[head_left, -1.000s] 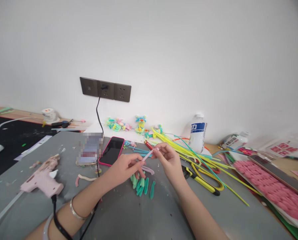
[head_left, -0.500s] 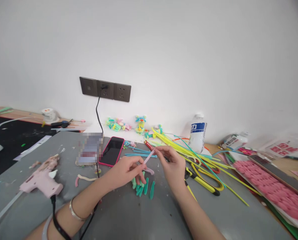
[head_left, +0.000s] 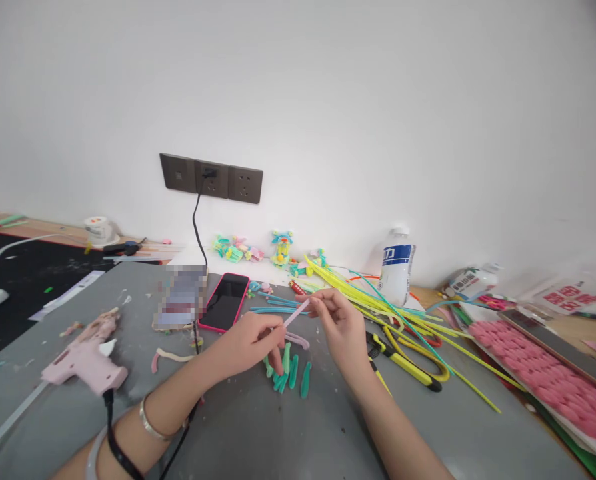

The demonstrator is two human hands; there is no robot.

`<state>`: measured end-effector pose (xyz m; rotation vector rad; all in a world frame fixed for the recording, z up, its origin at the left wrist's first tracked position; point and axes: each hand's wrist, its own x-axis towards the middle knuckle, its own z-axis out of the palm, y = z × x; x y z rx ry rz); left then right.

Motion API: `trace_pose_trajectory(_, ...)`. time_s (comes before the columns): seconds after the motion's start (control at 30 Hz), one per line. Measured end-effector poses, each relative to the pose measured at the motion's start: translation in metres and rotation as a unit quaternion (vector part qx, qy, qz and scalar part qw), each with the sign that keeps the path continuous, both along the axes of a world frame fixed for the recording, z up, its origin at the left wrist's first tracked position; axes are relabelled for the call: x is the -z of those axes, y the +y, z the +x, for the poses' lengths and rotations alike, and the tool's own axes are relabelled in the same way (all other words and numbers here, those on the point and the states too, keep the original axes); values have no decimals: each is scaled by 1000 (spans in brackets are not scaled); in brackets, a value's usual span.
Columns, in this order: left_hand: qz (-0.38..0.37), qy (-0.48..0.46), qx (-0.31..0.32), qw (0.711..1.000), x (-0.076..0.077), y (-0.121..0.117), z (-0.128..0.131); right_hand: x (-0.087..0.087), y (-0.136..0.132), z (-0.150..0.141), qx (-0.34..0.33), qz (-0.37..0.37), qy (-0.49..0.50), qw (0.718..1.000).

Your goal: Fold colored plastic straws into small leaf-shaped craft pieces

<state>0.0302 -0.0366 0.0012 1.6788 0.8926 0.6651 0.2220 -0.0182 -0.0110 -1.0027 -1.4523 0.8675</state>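
A pale pink pipe cleaner (head_left: 296,313) runs between my two hands above the middle of the grey mat. My left hand (head_left: 255,340) is closed on its lower end, and my right hand (head_left: 339,327) pinches its upper end. Another pale pink piece (head_left: 298,340), curved, shows just beneath; whether it joins the held one I cannot tell. Below the left fingers lie several short green fuzzy pieces (head_left: 293,371), partly covered by that hand. Blue pipe cleaners (head_left: 278,307) lie behind the hands.
A pink glue gun (head_left: 85,363) lies at left, its cable passing by my left forearm. A pink-cased phone (head_left: 225,303) is at centre. Yellow-handled pliers (head_left: 408,367), long yellow pipe cleaners (head_left: 348,290) and a white bottle (head_left: 397,267) are at right. Small colourful figures (head_left: 282,250) stand by the wall.
My left fingers have shifted slightly down and left along the pink pipe cleaner, and more of the green pieces shows. My right hand has moved slightly left, still pinching.
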Motion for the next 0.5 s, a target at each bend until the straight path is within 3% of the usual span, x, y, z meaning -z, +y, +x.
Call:
trace_pose_trajectory(0.17,11,-20,-29,999,5,3,0,0,4,-2,-59,-44,54,996)
trace_pose_trajectory(0.3,39,-26,-27,999,6,4,1,-3,1,-9,-154,-91,46,983)
trace_pose_trajectory(0.4,85,35,-26,995,6,4,0,-4,-4,-14,-190,-104,21,976)
trace_pose_trajectory(0.5,166,152,-66,972,6,5,-2,-5,-6,-15,-169,-99,21,980)
